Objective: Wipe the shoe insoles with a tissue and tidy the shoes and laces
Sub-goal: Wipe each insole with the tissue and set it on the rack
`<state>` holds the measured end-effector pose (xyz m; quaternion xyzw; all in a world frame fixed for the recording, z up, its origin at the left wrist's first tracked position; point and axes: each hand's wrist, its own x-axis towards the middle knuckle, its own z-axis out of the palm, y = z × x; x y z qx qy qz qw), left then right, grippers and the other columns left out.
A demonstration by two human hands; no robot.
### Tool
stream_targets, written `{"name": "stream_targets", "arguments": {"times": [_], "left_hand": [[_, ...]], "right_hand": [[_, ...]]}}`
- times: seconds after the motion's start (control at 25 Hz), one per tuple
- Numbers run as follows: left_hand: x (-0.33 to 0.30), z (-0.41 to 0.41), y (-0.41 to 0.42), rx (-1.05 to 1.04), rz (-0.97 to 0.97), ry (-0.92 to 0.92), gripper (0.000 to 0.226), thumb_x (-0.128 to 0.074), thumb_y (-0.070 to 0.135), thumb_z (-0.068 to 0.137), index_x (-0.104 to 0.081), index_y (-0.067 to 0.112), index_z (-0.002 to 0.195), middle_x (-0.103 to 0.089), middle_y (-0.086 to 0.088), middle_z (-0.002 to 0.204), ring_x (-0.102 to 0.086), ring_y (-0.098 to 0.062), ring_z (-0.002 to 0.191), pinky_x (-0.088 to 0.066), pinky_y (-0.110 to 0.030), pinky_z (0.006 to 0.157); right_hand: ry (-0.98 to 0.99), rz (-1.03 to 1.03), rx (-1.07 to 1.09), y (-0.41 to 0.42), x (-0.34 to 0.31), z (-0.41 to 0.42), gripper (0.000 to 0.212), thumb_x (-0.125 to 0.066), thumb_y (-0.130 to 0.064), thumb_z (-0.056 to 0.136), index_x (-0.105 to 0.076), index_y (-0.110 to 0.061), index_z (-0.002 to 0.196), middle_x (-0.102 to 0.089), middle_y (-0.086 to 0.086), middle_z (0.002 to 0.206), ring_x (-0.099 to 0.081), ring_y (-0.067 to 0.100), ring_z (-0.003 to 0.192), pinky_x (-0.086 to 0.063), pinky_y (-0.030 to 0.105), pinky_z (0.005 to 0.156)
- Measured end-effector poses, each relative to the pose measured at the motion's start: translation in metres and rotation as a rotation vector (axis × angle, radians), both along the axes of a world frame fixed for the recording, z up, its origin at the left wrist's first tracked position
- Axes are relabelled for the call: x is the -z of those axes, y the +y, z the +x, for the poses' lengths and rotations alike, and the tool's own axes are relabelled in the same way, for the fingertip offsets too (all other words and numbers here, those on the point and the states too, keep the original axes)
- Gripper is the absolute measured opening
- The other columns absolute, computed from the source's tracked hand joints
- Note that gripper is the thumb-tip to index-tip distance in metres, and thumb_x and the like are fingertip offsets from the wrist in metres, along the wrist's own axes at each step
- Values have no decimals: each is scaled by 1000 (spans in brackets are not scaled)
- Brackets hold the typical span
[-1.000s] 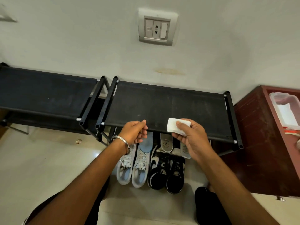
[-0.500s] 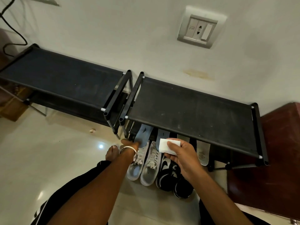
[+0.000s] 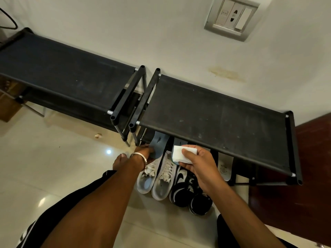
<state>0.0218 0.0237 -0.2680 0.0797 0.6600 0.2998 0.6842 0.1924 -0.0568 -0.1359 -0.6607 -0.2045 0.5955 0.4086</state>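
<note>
Our left hand (image 3: 146, 152) gripped a smooth blue insole (image 3: 157, 145); our right hand (image 3: 198, 163) pinched a folded white tissue (image 3: 180, 155) above glossy floor tiles (image 3: 53, 158)

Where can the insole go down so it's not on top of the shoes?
The black rack top above the shoes looks bare, and so does the left rack top. The tile floor left of the grey shoes is open too. It is crowded under the rack, around the left hand and blue insole.
</note>
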Motion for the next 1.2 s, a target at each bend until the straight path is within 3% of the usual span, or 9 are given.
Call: {"name": "stream_targets", "arguments": {"times": [0.08,0.16,0.4,0.56,0.76,0.92,1.0,1.2], "left_hand": [[-10,0,-7,62,50,-81,27,-47,-13,90,-62,7,99,-61,-18,112,-57,-36,105,-56,-40,70],[-24,-4,-15,142,94,-130,29,-45,-14,89,-63,6,101,-63,-18,110,-62,-32,99,-59,-33,62],[-89,-14,-50,281,119,-245,30,-42,-13,89,-55,-2,113,-64,-19,103,-66,-28,89,-60,-31,60],[-125,-13,-95,320,121,-248,42,-43,-13,88,-54,3,125,-65,-19,106,-66,-29,91,-61,-38,70],[-182,-5,-153,445,223,-288,47,-38,-13,91,-57,19,119,-65,-12,106,-65,-24,90,-59,-32,62],[-205,-13,-184,518,297,-404,64,-52,-11,77,-50,21,132,-63,-15,117,-66,-28,99,-59,-39,72],[-214,-14,-187,580,353,-454,71,-54,-7,71,-46,23,135,-58,-17,125,-64,-31,106,-57,-42,79],[-229,6,-169,582,438,-474,58,-62,8,77,-49,13,134,-60,-15,119,-64,-28,101,-54,-42,81]], "right_hand": [[-23,29,-30,-4,-3,1,13,-61,-6,94,-71,-8,103,-75,11,99,-71,26,97,-59,41,86],[-45,63,-54,-7,-7,4,13,-61,-5,94,-72,-10,100,-75,9,96,-72,26,95,-59,42,86],[-49,134,-71,-34,-28,13,12,-61,-3,93,-71,-8,98,-74,5,91,-71,19,87,-59,33,76],[-55,146,-29,-68,-49,12,14,-58,0,94,-70,-6,99,-72,7,90,-69,18,84,-58,33,74],[-12,170,58,-116,-74,7,16,-58,0,94,-69,-9,100,-71,13,102,-68,26,94,-57,39,79],[-25,230,108,-141,-101,11,15,-61,-5,93,-72,-14,99,-72,8,101,-67,23,95,-55,32,73],[-14,255,102,-142,-110,15,15,-62,-6,93,-72,-15,99,-73,6,99,-68,22,94,-57,36,78],[58,327,80,-121,-113,20,13,-63,-4,92,-72,-10,99,-74,10,99,-69,28,98,-56,49,90]]}}
